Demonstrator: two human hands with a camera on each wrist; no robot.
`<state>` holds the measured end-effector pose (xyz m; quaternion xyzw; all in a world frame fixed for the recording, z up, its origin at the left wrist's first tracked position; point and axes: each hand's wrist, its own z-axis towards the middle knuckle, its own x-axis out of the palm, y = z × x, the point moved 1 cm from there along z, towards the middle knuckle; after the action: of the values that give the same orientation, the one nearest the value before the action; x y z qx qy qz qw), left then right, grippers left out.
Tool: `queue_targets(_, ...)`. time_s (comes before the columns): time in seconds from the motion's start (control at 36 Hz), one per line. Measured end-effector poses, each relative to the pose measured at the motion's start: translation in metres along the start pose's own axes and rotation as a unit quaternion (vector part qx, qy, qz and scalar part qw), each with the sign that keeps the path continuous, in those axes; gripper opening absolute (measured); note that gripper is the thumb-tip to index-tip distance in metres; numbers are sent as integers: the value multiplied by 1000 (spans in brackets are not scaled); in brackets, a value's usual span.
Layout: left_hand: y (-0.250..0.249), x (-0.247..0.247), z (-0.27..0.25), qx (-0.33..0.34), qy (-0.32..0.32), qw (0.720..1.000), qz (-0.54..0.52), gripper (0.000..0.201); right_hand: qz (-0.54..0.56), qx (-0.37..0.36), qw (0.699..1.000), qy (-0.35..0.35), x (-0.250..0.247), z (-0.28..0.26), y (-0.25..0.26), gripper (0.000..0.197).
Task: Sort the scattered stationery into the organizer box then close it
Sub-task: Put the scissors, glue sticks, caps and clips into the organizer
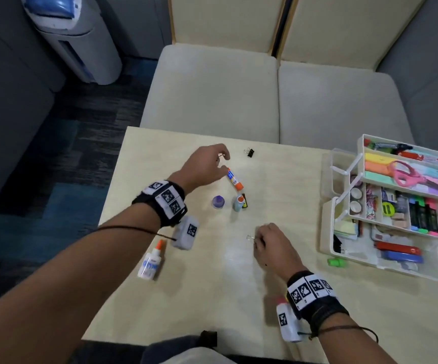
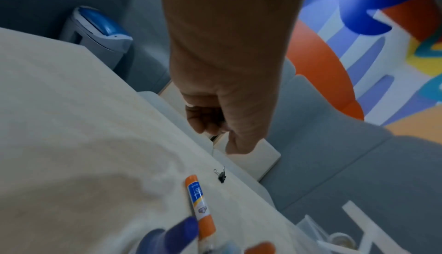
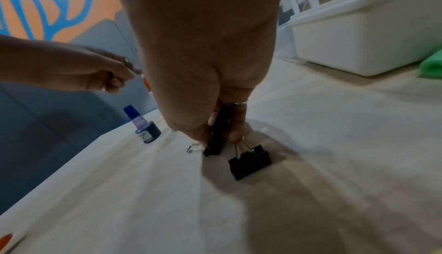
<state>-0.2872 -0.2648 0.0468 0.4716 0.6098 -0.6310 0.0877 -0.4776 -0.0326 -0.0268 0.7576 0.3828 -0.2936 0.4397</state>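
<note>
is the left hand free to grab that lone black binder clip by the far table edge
Probably not cleanly. The binder clip lies in the open just beyond the left hand, with nothing between them, but that hand's fingers already pinch something small with a wire loop, so they look occupied.

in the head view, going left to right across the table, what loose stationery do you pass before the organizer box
white glue bottle → purple ink bottle → orange glue stick → black binder clip → green item → organizer box
</note>
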Motion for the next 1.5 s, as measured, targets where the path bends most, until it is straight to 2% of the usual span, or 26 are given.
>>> queue_targets(0.11, -1, 21, 61, 31, 55, 995, 83, 42, 98, 10, 994, -53, -3, 0, -12, 36)
queue_targets(0.19, -6, 41, 92, 67, 75, 985, 140, 53, 196, 41, 973, -114, -11, -6, -17, 34)
queue_targets(0.28, -14, 58, 114, 83, 79, 975, 192, 58, 338, 93, 926, -140, -21, -18, -21, 36)
queue_targets(0.36, -20, 67, 127, 76, 82, 966, 235, 59, 439, 150, 877, -125, -32, -34, -24, 23)
queue_targets(0.44, -19, 71, 135, 71, 96, 957, 266, 48, 550, 203, 804, -99, -42, -45, -25, 20)
queue_targets(0.47, -19, 71, 137, 69, 97, 956, 270, 43, 560, 215, 795, -90, -43, -48, -26, 20)
queue_targets(0.5, -18, 70, 138, 67, 95, 956, 271, 39, 553, 217, 800, -78, -45, -50, -26, 18)
queue_targets(0.56, -17, 69, 139, 68, 84, 957, 271, 34, 503, 205, 837, -60, -43, -53, -30, 13)
queue_targets(0.64, -16, 68, 137, 71, 81, 955, 275, 27, 378, 165, 911, -15, -33, -56, -41, 40)
queue_targets(0.69, -15, 66, 134, 67, 82, 956, 272, 26, 241, 135, 961, 23, -25, -57, -48, 58)
queue_targets(0.75, -15, 63, 131, 57, 74, 964, 250, 29, 118, 100, 987, 43, -17, -56, -52, 67)
queue_targets(0.86, -21, 52, 113, 46, 37, 982, 182, 26, 35, 70, 996, 42, -4, -50, -48, 64)
queue_targets(1.0, -45, 37, 56, 39, -6, 996, 77, 12, 1, 47, 998, 34, -5, -45, -38, 22)
queue_targets(1.19, -71, 46, -49, 34, -2, 999, -13, 10, -47, 5, 997, 53, -18, -38, -30, 16)
queue_targets(1.31, -84, 66, -89, 36, 2, 999, -29, 12, 2, 11, 999, 43, -34, -49, -33, 28)
queue_targets(1.42, -107, 97, -104, 38, 18, 998, -36, 13, 89, 42, 995, -5, -66, -81, -56, 19)
queue_targets(1.5, -140, 126, -99, 66, 41, 996, -40, 13, 152, 69, 984, -60, -91, -111, -90, 22)
